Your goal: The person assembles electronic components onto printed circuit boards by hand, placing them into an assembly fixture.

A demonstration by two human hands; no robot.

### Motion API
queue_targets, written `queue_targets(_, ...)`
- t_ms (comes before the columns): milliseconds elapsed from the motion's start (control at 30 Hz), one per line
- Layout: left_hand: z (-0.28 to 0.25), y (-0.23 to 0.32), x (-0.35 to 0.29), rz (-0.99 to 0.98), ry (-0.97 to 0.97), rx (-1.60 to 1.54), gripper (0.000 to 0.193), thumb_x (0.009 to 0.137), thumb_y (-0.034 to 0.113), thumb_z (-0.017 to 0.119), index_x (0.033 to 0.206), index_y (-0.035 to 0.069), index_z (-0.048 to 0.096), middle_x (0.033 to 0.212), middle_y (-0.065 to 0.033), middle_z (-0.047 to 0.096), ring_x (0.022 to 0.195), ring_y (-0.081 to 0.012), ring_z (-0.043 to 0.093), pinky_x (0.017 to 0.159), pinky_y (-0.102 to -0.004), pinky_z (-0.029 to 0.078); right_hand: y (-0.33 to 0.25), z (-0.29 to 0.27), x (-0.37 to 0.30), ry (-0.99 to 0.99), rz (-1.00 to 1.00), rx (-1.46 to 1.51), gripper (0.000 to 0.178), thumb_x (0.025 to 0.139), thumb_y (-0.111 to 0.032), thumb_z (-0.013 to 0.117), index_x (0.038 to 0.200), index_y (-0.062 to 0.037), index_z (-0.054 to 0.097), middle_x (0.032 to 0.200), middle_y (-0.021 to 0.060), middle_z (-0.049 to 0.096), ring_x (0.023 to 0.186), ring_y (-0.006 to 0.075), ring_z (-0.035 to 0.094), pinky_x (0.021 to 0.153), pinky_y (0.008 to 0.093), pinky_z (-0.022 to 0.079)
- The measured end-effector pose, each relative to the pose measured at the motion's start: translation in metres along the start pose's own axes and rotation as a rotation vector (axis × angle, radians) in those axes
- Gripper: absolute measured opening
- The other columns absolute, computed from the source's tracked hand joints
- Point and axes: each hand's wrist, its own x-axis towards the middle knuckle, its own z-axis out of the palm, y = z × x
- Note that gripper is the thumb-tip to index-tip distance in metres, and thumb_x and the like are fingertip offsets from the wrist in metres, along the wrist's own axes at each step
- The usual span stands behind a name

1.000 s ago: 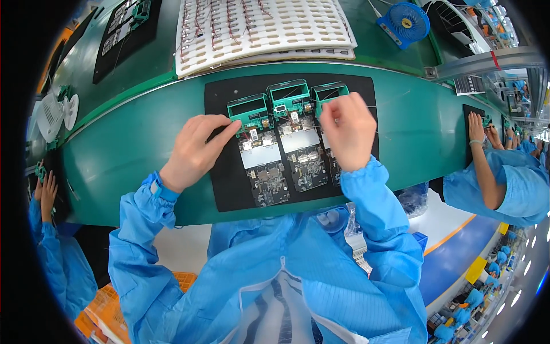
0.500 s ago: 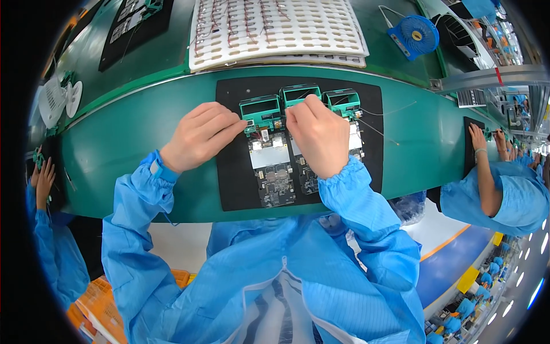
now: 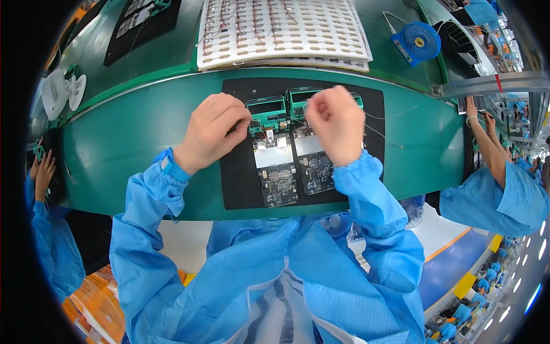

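Two circuit boards lie in view on a black mat (image 3: pixel 240 189), a left board (image 3: pixel 279 178) and a middle board (image 3: pixel 316 172), each joined to a green plastic frame at its far end. At the left green frame (image 3: pixel 267 117), my left hand (image 3: pixel 213 135) has thumb and fingers closed against its left edge; whatever they pinch is too small to name. My right hand (image 3: pixel 338 129), slightly blurred, is curled beside the middle green frame (image 3: pixel 298 98) and hides most of a third unit. Its fingertips are closed, their contents hidden. A blue strap (image 3: pixel 171 163) circles my left wrist.
Beyond the mat is a white foam tray (image 3: pixel 286 40) with rows of small wired parts. A blue fan (image 3: pixel 417 41) stands at the far right. Thin wires (image 3: pixel 385 136) reach past the mat's right edge. Co-workers' arms (image 3: pixel 487 137) flank the green table (image 3: pixel 137 132).
My right hand has shifted right, away from the middle frame, uncovering more of the middle board. My left hand stays at the left frame. The co-worker's arm at right has moved farther away.
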Motion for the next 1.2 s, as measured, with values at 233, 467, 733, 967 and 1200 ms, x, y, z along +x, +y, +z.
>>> queue_targets(233, -0.009, 0.032, 0.006, -0.332, 0.040, -0.026, 0.019, 0.072, -0.003, 0.072, 0.086, 0.006, 0.063, 0.086, -0.0069, 0.061, 0.078, -0.0271, 0.060, 0.067, -0.0359, 0.048, -0.038, -0.015, -0.010, -0.174, -0.098, 0.369, 0.010, 0.078, -0.001, 0.071, 0.084, -0.0047, 0.064, 0.091, 0.0068, 0.061, 0.070, 0.0198, 0.066, 0.058, 0.0310, 0.053)
queue_targets(467, -0.012, 0.071, 0.006, -0.488, -0.002, -0.264, 0.021, 0.078, -0.001, 0.072, 0.099, 0.002, 0.067, 0.096, -0.0107, 0.064, 0.086, -0.0290, 0.064, 0.077, -0.0365, 0.052, -0.052, -0.016, -0.034, -0.209, -0.092, 0.268, 0.012, 0.076, 0.001, 0.070, 0.086, -0.0029, 0.063, 0.091, 0.0092, 0.066, 0.075, 0.0271, 0.067, 0.064, 0.0354, 0.054)
queue_targets(733, -0.023, 0.045, -0.068, -1.109, -0.087, -0.584, 0.040, 0.096, 0.005, 0.058, 0.135, -0.002, 0.053, 0.121, -0.0128, 0.054, 0.106, -0.0181, 0.059, 0.080, -0.0290, 0.056, 0.053, -0.201, -0.203, 0.220, 0.692, 0.716, 0.008, 0.089, -0.002, 0.065, 0.081, -0.0002, 0.061, 0.082, 0.0087, 0.065, 0.069, 0.0132, 0.058, 0.064, 0.0240, 0.048)
queue_targets(967, 0.081, 0.057, 0.005, -0.921, -0.135, -0.818, 0.043, 0.092, 0.012, 0.063, 0.131, -0.005, 0.055, 0.116, -0.0173, 0.056, 0.097, -0.0230, 0.064, 0.081, -0.0331, 0.055, 0.180, -0.160, -0.395, 0.154, 0.950, -0.007, 0.030, 0.086, -0.005, 0.068, 0.116, -0.0008, 0.066, 0.095, 0.0096, 0.073, 0.081, 0.0217, 0.070, 0.075, 0.0318, 0.056)
queue_targets(1200, 0.201, 0.123, 0.084, -0.848, -0.008, -0.927, 0.055, 0.087, 0.017, 0.068, 0.135, -0.002, 0.048, 0.121, -0.0246, 0.051, 0.105, -0.0328, 0.060, 0.092, -0.0399, 0.051, 0.179, -0.134, -0.301, 0.119, 0.216, -0.819, 0.015, 0.081, -0.010, 0.075, 0.086, 0.0024, 0.070, 0.070, 0.0164, 0.070, 0.067, 0.0217, 0.071, 0.066, 0.0327, 0.055)
